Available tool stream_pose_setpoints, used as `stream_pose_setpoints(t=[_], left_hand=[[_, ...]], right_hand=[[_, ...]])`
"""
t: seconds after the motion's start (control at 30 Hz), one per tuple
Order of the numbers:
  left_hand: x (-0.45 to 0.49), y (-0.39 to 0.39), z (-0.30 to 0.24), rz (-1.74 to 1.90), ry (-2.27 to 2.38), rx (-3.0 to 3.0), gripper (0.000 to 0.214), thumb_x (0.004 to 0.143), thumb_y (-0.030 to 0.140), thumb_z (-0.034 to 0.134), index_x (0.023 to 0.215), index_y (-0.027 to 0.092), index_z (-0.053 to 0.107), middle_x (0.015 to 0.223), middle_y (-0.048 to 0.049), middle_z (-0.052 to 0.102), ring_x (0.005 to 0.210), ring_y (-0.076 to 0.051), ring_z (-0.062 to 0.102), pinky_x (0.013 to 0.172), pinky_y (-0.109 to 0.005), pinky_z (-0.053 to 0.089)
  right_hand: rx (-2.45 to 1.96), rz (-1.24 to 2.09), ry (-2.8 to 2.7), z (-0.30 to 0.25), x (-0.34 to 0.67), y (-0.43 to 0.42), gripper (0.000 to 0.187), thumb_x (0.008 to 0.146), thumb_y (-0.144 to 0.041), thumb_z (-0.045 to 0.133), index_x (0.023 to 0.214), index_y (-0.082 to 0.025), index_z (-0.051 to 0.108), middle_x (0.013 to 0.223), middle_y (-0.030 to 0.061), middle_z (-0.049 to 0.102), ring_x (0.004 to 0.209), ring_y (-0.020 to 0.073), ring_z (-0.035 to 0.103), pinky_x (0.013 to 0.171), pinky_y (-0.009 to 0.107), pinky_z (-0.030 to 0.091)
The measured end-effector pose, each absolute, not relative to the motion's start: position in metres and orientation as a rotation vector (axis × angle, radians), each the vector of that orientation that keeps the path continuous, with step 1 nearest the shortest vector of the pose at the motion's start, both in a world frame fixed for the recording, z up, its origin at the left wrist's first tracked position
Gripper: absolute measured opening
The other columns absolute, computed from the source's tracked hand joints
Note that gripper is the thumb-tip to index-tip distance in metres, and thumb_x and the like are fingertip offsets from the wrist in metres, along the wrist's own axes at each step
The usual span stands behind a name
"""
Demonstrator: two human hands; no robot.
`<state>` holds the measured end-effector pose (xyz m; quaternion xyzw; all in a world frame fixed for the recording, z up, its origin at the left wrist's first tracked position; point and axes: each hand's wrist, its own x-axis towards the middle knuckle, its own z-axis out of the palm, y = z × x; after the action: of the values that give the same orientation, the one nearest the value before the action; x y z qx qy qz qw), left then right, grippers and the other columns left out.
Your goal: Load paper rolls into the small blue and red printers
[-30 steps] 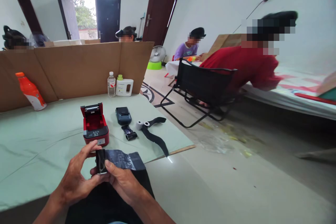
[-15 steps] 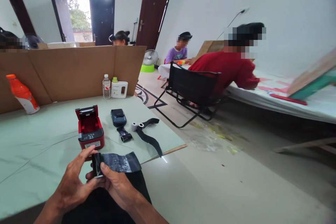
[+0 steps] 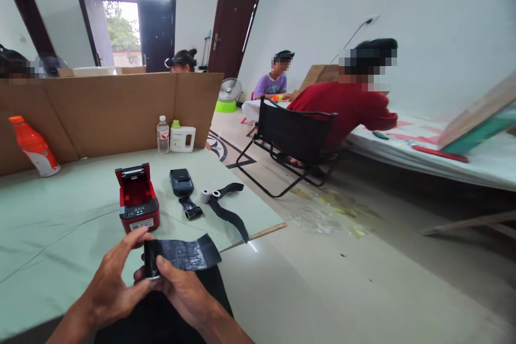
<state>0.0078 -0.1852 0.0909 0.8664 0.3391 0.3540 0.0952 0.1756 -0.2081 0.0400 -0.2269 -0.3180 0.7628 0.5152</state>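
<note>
Both of my hands hold a small roll of shiny black tape-like paper point(image 3: 187, 252) upright near the table's front edge. My left hand point(image 3: 113, 274) grips the roll between its thumb below and its fingers above. My right hand point(image 3: 181, 285) presses its thumb against the roll's side, and a loose strip runs off to the right. Just beyond my hands stands a red and black label printer point(image 3: 139, 209), its lid raised and its red inside bare. Behind the strip lie a dark handheld printer point(image 3: 181, 181) and a short black roll point(image 3: 192, 212).
Two white-cored rolls point(image 3: 205, 195) with unrolled black strips lie near the table's right edge. A cardboard screen point(image 3: 121, 113) backs the table, with an orange bottle point(image 3: 34, 146), a clear bottle point(image 3: 163, 135) and a white jug point(image 3: 183, 140) before it. A person in red point(image 3: 334, 105) sits to the right.
My hands and the roll have shifted slightly down and right in view, and the loose strip reaches a bit farther right. The printers have not moved on the table.
</note>
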Motion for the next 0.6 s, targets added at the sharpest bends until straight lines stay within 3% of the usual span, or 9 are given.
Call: stream_pose_setpoints(t=[0.2,0.37,0.53,0.6], left_hand=[[0.011,-0.192,0.096,1.128,1.041,2.581,0.07,0.08,0.014,0.067,0.146,0.021,0.045,0.127,-0.0121,0.072,0.115,-0.026,0.073,0.098,-0.038,0.062],[0.013,-0.192,0.111,1.065,0.921,2.773,0.065,0.079,0.007,0.06,0.142,0.018,0.05,0.126,-0.0134,0.072,0.12,-0.027,0.07,0.101,-0.038,0.061],[0.01,-0.191,0.112,1.055,0.939,2.733,0.076,0.081,0.007,0.059,0.153,0.017,0.04,0.129,-0.0141,0.071,0.118,-0.026,0.071,0.1,-0.038,0.061],[0.009,-0.19,0.111,1.054,0.933,2.709,0.073,0.081,0.009,0.061,0.151,0.018,0.043,0.128,-0.0135,0.072,0.115,-0.025,0.073,0.099,-0.038,0.062]], right_hand=[[-0.386,1.943,-0.665,0.055,0.177,-0.214,0.054,0.083,-0.062,0.079,0.106,-0.013,0.073,0.082,0.0101,0.078,0.089,0.0272,0.077,0.091,0.047,0.058],[-0.448,1.824,-0.706,0.055,0.176,-0.216,0.05,0.083,-0.058,0.081,0.107,-0.015,0.074,0.09,0.0102,0.077,0.092,0.0272,0.076,0.088,0.045,0.059],[-0.473,1.795,-0.735,0.059,0.175,-0.218,0.051,0.085,-0.058,0.079,0.111,-0.015,0.073,0.098,0.0114,0.076,0.095,0.027,0.076,0.087,0.045,0.06],[-0.463,1.814,-0.737,0.06,0.176,-0.218,0.054,0.084,-0.059,0.08,0.113,-0.015,0.072,0.1,0.0116,0.076,0.096,0.0274,0.075,0.086,0.045,0.06]])
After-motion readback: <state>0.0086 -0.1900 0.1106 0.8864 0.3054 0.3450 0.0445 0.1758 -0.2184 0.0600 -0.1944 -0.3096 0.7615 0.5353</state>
